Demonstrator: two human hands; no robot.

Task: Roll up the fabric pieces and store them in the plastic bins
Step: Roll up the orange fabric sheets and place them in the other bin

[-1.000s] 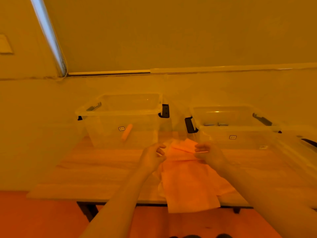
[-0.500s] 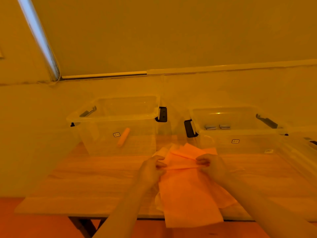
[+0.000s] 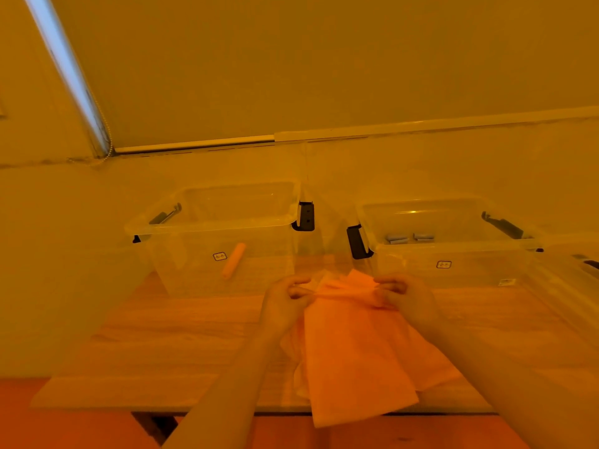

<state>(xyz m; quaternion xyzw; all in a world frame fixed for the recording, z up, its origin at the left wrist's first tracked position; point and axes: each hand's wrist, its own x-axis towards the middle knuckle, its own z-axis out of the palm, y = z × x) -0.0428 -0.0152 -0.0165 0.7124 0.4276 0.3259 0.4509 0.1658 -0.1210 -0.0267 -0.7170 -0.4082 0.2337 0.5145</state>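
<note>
A stack of orange fabric pieces (image 3: 356,351) lies on the wooden table (image 3: 178,335), its near end hanging over the front edge. My left hand (image 3: 285,303) pinches the far edge of the top piece at its left side. My right hand (image 3: 405,296) pinches the same edge at its right side, and the edge is folded over between them. The left clear plastic bin (image 3: 155,222) holds one rolled orange piece (image 3: 233,260). The right clear bin (image 3: 453,246) holds two rolled grey pieces (image 3: 408,238).
A third clear bin (image 3: 577,286) stands at the far right edge. Black latch handles (image 3: 306,217) stick out between the two bins. A wall and a window blind rise right behind the table. An orange floor shows below the table's front edge.
Both hands have taken the far edge of the top fabric and turned it over towards me, starting a roll. The view has shifted a little.
</note>
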